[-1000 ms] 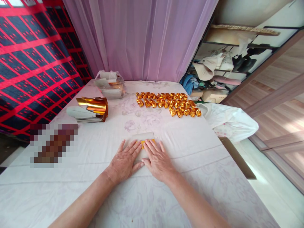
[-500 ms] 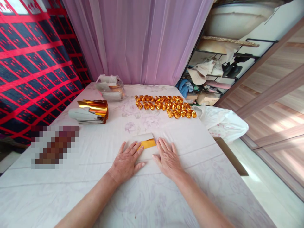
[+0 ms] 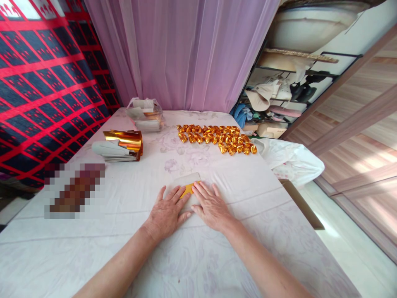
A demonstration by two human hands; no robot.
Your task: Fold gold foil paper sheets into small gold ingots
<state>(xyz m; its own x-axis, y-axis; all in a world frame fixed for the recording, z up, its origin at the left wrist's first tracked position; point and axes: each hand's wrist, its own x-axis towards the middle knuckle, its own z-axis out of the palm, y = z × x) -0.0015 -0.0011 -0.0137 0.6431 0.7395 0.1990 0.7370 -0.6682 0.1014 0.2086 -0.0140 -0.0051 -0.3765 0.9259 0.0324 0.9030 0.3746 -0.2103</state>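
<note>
My left hand [image 3: 166, 212] and my right hand [image 3: 210, 205] lie flat, side by side, pressing a folded sheet of paper [image 3: 185, 181] on the white floral tablecloth [image 3: 248, 198]. The sheet is white outside with a gold foil strip [image 3: 187, 189] showing between my fingertips. Most of the sheet is hidden under my palms. Farther back lie rows of several small folded gold pieces [image 3: 217, 138].
A stack of white-and-gold foil sheets [image 3: 119, 145] sits at the left. A clear plastic bag of paper [image 3: 144, 114] is behind it. A white plastic bag [image 3: 288, 159] hangs over the right table edge. A blurred patch [image 3: 74, 190] lies at the left. A purple curtain [image 3: 186, 54] hangs behind.
My right hand had slid rightward off the sheet, exposing the gold strip, and has now moved back left to cover it. The left hand has stayed in place.
</note>
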